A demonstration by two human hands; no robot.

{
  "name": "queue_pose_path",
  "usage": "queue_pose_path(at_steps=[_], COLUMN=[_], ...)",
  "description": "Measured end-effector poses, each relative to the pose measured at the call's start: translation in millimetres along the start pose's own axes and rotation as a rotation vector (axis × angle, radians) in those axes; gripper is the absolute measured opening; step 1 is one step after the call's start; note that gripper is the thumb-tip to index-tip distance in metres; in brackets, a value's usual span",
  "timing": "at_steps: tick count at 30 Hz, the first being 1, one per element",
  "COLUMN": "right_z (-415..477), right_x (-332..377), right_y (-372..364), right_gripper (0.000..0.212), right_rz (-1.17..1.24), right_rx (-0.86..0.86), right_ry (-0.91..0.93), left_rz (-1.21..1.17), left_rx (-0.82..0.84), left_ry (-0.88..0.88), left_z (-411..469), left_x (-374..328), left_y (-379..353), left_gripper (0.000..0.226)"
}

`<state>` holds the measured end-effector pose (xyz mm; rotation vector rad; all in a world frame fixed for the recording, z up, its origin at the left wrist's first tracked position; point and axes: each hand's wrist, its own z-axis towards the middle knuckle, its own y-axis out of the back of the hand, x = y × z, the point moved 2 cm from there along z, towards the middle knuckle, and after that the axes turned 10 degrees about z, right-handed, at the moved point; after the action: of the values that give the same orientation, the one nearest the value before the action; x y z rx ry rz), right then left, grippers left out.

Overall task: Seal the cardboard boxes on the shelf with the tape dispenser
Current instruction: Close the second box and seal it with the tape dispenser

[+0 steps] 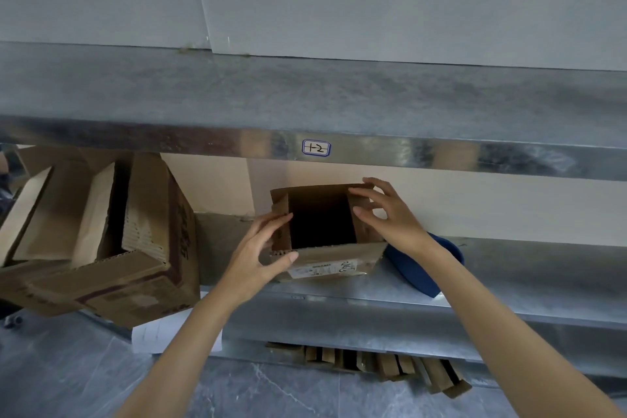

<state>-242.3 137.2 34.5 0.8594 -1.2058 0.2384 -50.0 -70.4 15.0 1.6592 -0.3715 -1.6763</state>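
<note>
Box [339,253]: small, cardboard, top open, four flaps not closed, dark inside; white printed label [325,269] with handwriting on the near face.
Box place: on the middle shelf [509,268], close to its front edge, below the tag.
Left hand [258,248]: grips the box's near-left corner; fingers [278,219] together, lightly bent, tips on the left flap; thumb against the near rim.
Right hand [386,214]: over the right side of the box; fingers [359,193] spread and bent, tips touching the right flap and the far flap's corner.
Blue object [424,268]: just right of the box on the same shelf, partly hidden by the right forearm; kind cannot be told.
Big box [135,248]: left of the small one, open, tilted, overhanging the shelf's edge.
Upper shelf [339,95]: bare metal; tag [316,148] on its front lip, handwritten.
Flat cardboard [390,366]: pieces under the lowest shelf.
Floor [68,377]: grey, veined.
</note>
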Motion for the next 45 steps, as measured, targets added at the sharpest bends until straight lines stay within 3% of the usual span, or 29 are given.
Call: queue_pose_path(at_steps=[7, 11, 15, 20, 25, 28, 32, 34, 38, 41, 45], right_z=[-18, -22, -19, -16, -7, -4, -8, -12, -30, -42, -41], right_x=[-2, -10, -18, -28, -22, -20, -27, -32, -35, -38, -43], right_y=[8, 10, 7, 0, 1, -1, -10, -13, -7, -2, -11], right_gripper=[0.050, 0.058, 0.059, 0.082, 0.108, 0.099, 0.057, 0.042, 0.026, 0.026, 0.023], right_rz=[0.075, 0.002, -0.034, -0.064, -0.069, -0.051, -0.067, -0.047, -0.094, -0.303, -0.460], right_rx=[0.105, 0.129, -0.019, -0.140, -0.051, 0.004, 0.006, -0.055, -0.223, -0.344, -0.367], right_ry=[-0.131, -0.185, -0.161, -0.152, -0.087, -0.076, -0.101, -0.113, -0.118, -0.101, 0.082], left_rz=[0.150, 0.125, -0.026, 0.039, -0.053, -0.110, 0.050, 0.076, 0.065, 0.081, 0.320], left_rx=[0.062, -0.042, -0.186, -0.389, -0.230, -0.176, -0.187, -0.182, -0.169, -0.155, -0.295], left_ry=[0.127, 0.154, 0.187, 0.141, 0.129, 0.113, 0.084, 0.065, -0.017, -0.057, -0.089], left_z=[9, 18, 23, 32, 46, 48, 46, 44, 40, 36, 34], left_x=[2, 9, 17, 25, 25, 25, 30, 29, 21, 11, 0], left_y=[-5, -9, -17, -18, -13, -11, -16, -20, -32, -48, -62], left_gripper=[0.076, 0.070, 0.063, 0.085, 0.110, 0.098, 0.048, 0.036, 0.032, 0.029, 0.033])
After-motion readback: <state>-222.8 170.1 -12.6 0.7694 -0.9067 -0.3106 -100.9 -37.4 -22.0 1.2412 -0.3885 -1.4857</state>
